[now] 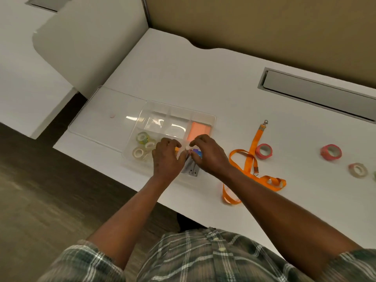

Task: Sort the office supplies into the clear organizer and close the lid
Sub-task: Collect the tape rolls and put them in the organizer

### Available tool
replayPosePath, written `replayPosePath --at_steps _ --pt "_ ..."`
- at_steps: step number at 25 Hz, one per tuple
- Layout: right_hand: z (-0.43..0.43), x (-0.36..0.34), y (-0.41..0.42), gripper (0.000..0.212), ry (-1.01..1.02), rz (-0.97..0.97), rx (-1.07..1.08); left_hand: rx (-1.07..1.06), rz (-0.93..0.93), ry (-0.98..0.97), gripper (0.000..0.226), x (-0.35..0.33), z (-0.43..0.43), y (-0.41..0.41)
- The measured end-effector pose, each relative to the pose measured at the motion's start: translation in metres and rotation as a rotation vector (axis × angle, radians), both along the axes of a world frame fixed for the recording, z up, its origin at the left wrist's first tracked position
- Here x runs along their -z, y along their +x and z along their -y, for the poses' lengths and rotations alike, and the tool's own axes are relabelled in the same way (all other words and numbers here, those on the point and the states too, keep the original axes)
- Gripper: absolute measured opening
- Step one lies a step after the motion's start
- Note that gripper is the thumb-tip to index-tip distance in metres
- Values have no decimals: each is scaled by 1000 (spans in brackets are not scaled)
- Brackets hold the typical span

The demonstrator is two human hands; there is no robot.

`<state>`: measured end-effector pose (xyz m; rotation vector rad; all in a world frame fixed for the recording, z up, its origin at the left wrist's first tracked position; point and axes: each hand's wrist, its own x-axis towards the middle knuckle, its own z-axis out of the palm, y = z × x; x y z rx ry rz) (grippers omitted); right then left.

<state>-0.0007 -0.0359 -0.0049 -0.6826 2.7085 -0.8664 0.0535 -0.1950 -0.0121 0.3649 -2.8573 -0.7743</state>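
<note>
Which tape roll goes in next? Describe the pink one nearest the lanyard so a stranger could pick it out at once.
Start at the clear organizer on the white desk and go right to the orange lanyard. The pink tape roll lies just right of its strap. Another pink roll lies further right, well clear of the lanyard.

You have three tape rolls (142,146) in the front-left compartment of one clear organizer (203,116), and one orange pad (200,130) in its back-right compartment. On the desk (183,78) lie one orange lanyard (249,165), two pink tape rolls (263,151) and one pale roll (358,169) toward the right edge.
</note>
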Motion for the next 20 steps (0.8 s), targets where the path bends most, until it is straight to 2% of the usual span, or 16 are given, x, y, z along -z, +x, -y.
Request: replayPosePath --at_steps 5,15,20 --pt "-99 -1 12 30 18 -39 135 225 12 0 27 -5 -87 -15" --pt "-312 20 52 28 99 -15 594 617 95 10 29 4 -267 -29" --pt "-411 30 49 43 251 0 842 723 191 -38 29 17 -324 -27"
